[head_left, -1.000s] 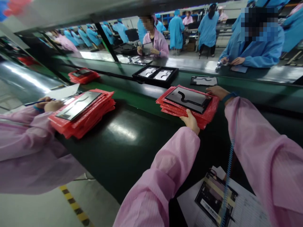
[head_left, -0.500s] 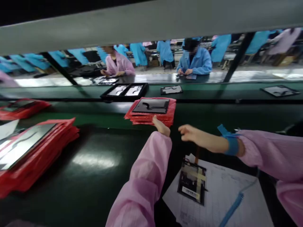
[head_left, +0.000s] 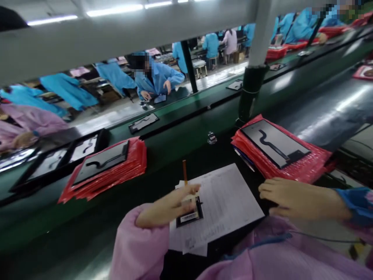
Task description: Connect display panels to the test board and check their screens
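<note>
My left hand is over the paper sheets, its fingers stretched out and nothing in it. It partly covers a small dark electronic part with a barcode label lying on the sheets. An orange strip stands out past the far edge of the paper. My right hand is at the near side of the right stack of red bubble bags. Its fingers are loosely bent and apart from the thumb, with nothing seen in them. On top of that stack lies a flat display panel with a black flex cable.
Another red bag stack with a panel on top stands at left, beside a black tray of panels. A small metallic piece lies beyond the paper. A post rises behind the right stack. Co-workers sit across the line.
The view has swung to the right, bringing the right red stack and the post into sight. My left hand has gone from the left stack to above the paper; my right hand is now by the right stack.
</note>
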A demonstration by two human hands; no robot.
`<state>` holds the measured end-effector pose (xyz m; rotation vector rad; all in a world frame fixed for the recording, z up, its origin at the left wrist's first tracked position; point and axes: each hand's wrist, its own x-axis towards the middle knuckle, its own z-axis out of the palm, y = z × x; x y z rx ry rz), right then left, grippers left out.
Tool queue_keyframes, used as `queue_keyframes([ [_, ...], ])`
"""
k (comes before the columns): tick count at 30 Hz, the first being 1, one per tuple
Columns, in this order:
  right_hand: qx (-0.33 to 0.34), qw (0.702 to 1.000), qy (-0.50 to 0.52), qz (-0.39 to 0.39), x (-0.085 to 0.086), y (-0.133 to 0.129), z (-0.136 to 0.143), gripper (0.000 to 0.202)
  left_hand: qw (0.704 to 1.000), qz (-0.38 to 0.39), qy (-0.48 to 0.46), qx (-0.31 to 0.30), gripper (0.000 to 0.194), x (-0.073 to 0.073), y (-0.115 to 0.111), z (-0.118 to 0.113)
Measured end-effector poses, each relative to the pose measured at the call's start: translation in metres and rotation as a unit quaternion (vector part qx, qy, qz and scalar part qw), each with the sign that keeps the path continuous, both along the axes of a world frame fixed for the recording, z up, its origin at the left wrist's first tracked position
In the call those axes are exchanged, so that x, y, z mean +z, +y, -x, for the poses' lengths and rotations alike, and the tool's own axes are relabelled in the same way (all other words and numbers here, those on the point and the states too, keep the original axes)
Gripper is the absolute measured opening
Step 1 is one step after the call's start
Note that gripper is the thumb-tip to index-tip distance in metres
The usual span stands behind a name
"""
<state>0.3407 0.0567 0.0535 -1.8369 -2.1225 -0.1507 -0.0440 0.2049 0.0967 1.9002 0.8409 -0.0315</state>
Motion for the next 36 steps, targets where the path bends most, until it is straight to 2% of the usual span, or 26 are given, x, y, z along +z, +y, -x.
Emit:
queue_keyframes([
  [2,-0.017,1.0,0.001,-0.001,-0.007,-0.013,-0.018,0.036,0.99,0.002,0.107,-0.089,0.07,-0.006,-0.018,-0.013],
  [5,-0.047,0.999,-0.008,-0.013,-0.02,-0.029,-0.04,0.034,0.977,-0.004,0.172,-0.126,0.082,-0.013,-0.043,-0.036],
  [11,-0.079,0.995,0.016,-0.062,-0.048,-0.034,-0.066,0.031,0.972,0.02,0.152,-0.178,0.078,-0.026,-0.081,-0.091],
  [15,-0.057,0.986,0.048,-0.151,-0.054,-0.026,-0.069,0.026,0.979,0.026,0.086,-0.182,0.075,-0.043,-0.098,-0.119],
  [17,-0.046,0.978,0.069,-0.193,-0.052,-0.021,-0.068,0.02,0.987,0.029,0.05,-0.153,0.072,-0.05,-0.103,-0.128],
  [19,-0.044,0.97,0.109,-0.214,-0.049,-0.016,-0.065,0.016,0.994,0.05,0.006,-0.092,0.066,-0.057,-0.104,-0.139],
  [21,-0.057,0.963,0.152,-0.215,-0.047,-0.011,-0.062,0.014,0.993,0.106,-0.044,-0.02,0.06,-0.064,-0.102,-0.154],
  [24,-0.095,0.962,0.174,-0.188,-0.047,-0.007,-0.058,0.011,0.963,0.235,-0.104,0.086,0.05,-0.077,-0.099,-0.183],
  [26,-0.11,0.963,0.179,-0.168,-0.048,-0.006,-0.057,0.013,0.938,0.289,-0.124,0.145,0.043,-0.085,-0.1,-0.205],
  [29,-0.109,0.954,0.225,-0.164,-0.049,-0.008,-0.056,0.017,0.914,0.298,-0.145,0.234,0.042,-0.089,-0.103,-0.236],
  [32,-0.101,0.941,0.269,-0.178,-0.047,-0.011,-0.054,0.013,0.884,0.277,-0.206,0.316,0.04,-0.084,-0.105,-0.26],
  [36,-0.047,0.946,0.247,-0.207,-0.041,-0.016,-0.046,0.01,0.841,0.272,-0.305,0.356,0.027,-0.075,-0.098,-0.282],
])
